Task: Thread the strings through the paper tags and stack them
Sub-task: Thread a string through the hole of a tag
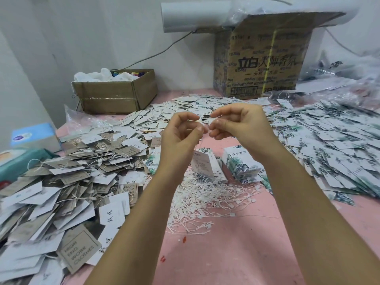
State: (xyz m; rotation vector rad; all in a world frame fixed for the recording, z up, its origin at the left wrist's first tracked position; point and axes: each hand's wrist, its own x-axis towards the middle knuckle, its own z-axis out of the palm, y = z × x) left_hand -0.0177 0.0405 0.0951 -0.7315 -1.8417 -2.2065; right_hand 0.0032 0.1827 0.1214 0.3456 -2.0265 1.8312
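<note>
Left hand (181, 134): grip pinching string (197, 119), frame centre.
Right hand (240, 124): grip pinching its other end.
Risk: a loose pinch could drop the tag (202, 164).

Left hand (181, 138) and right hand (241, 122) bare, forearms (304, 202) uncovered down to the frame's lower edge.
</note>
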